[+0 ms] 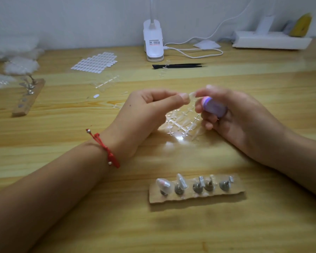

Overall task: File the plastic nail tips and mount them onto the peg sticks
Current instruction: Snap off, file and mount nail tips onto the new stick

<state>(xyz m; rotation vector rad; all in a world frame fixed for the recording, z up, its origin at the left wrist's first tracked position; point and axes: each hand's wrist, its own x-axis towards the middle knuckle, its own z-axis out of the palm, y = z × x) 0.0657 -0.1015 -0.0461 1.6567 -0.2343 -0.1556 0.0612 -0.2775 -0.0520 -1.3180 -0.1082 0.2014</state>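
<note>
Glossy wood-grain tabletop (117, 232) meeting white wall (62, 19), left hand (146, 105) pinching clear nail tip (192, 95), right hand (233, 112) gripping lilac file (212, 106).

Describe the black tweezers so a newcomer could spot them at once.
Find the white clip lamp at the far side of the wooden table. Just in front of its base lie the black tweezers, long and thin, tips pointing right: the only black item among white and clear pieces.

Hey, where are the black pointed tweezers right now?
In the head view, the black pointed tweezers lie on the wooden table's far middle, just in front of the white clip-on lamp and right of the sheet of white oval stickers.
</note>
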